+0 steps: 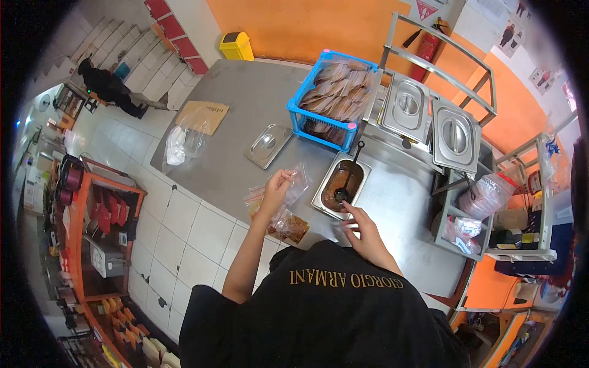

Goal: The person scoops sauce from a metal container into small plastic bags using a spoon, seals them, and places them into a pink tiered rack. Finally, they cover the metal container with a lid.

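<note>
In the head view, my two bare hands are over one grey metal surface [230, 165]. The fingers of my left hand [279, 184] are closed in a pinch, gripping one clear plastic bag [298, 184] by its upper part. Just below that hand, more clear bags overlap near the edge of the surface, too tangled for me to count; at least one filled bag [291, 228] among them has orange-brown contents.

My right hand [364, 232] has its fingers open and bent, the foremost fingertip at the near end of one metal container [319, 200]. I cannot tell whether it touches the rim or the ladle. The container holds brown sauce, and one black ladle [351, 175] leans in it, bowl down, handle pointing away from me.

Beyond my left hand lies one loose metal lid [267, 147]. Farther left are one brown paper sheet [211, 116] and one clear bag of white items [177, 147], partly overlapping. Past the container is one blue basket [322, 120], heaped with flat packets [343, 92], too many to count. To its right, two metal lids [406, 105] with handles sit side by side in a metal stand [485, 67]. One other person [109, 88] is well apart, at the far left.
</note>
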The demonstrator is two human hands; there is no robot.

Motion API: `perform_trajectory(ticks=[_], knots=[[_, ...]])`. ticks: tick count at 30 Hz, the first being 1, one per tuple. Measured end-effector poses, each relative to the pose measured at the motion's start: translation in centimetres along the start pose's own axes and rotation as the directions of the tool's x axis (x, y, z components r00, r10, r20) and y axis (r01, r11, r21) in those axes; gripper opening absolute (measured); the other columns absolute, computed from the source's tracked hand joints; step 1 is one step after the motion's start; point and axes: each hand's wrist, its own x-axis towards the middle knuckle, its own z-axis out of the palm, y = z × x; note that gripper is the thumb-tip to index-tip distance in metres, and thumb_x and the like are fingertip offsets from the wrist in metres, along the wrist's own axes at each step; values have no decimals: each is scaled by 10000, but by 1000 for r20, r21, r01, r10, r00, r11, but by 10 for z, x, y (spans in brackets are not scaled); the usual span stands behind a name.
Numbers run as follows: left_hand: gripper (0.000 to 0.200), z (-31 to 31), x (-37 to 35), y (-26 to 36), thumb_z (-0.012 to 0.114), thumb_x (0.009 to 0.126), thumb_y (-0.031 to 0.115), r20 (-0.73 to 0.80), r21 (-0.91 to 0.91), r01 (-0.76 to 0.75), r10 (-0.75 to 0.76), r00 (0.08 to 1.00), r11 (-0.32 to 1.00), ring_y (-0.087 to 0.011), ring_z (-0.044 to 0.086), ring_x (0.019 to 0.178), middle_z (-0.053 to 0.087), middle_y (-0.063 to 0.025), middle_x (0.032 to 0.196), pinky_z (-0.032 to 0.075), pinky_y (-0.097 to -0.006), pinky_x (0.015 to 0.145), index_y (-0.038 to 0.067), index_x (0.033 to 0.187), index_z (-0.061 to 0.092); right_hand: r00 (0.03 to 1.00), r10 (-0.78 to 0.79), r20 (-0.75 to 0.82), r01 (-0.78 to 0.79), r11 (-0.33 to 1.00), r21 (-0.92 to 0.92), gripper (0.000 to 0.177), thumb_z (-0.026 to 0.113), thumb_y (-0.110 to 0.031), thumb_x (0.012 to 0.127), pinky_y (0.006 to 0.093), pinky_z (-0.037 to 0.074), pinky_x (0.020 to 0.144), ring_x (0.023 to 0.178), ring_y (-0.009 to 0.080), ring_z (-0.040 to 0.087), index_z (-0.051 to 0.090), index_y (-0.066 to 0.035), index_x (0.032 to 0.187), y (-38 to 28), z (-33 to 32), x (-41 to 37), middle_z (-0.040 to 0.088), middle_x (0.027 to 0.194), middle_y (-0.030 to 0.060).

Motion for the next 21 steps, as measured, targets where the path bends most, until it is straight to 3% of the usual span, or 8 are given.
perform_trajectory(ticks=[2,4,8,11,12,13,15,21], knots=[[98,0,-2,10,512,875,79,5,-52,-15,15,1000,999,-252,615,942,624,-186,1002,468,-321,784,-10,843,538,1000,-11,-6,11,999,31,279,547,7,824,312,505,728,875,228,597,550,1,1103,-5,6,16,534,1046,138],[108,-1,-4,22,514,878,85,66,373,-190,178,982,908,-284,639,849,647,-184,902,481,-347,746,-23,883,504,993,-105,61,109,992,-58,244,590,5,817,264,521,726,865,165,606,580,-27,1059,-3,12,34,551,999,91],[133,-5,-10,43,507,888,102,98,670,-192,171,980,717,-308,647,785,653,-189,836,486,-364,719,-27,883,476,985,-136,106,147,983,-109,175,593,-59,839,273,505,691,792,160,602,596,-17,1009,-5,24,56,556,932,81],[186,-7,-11,41,462,942,168,11,620,11,-23,1000,785,-234,621,925,628,-144,1047,480,-344,807,0,878,510,989,-109,96,118,989,-93,168,600,-78,843,259,481,658,762,146,591,602,-11,997,0,30,64,559,869,71],[164,-5,-11,41,450,943,158,44,250,-5,-6,999,968,-208,619,913,629,-138,1033,468,-337,794,9,887,488,990,-111,90,119,988,-94,168,600,-78,843,259,481,658,762,146,591,602,-11,997,1,31,66,559,869,71],[142,-4,-11,40,437,945,148,70,-162,-9,20,997,987,-182,617,901,630,-132,1020,456,-330,781,18,896,467,995,-96,34,98,994,-51,181,614,-84,824,275,486,671,766,176,604,607,-4,987,1,32,68,574,880,98],[136,-10,-15,44,414,956,148,153,-225,54,-19,988,973,-148,589,918,606,-106,1032,441,-307,806,31,908,461,997,-78,-30,77,997,-7,196,628,-90,805,292,491,684,770,207,617,613,3,977,5,35,73,589,891,125],[146,3,-27,92,415,960,205,310,-179,135,-74,948,975,-157,591,950,596,-108,1064,461,-293,811,69,912,439,999,28,-16,-23,963,268,145,668,-132,800,210,437,579,626,46,540,659,-3,865,12,32,89,646,703,15]])
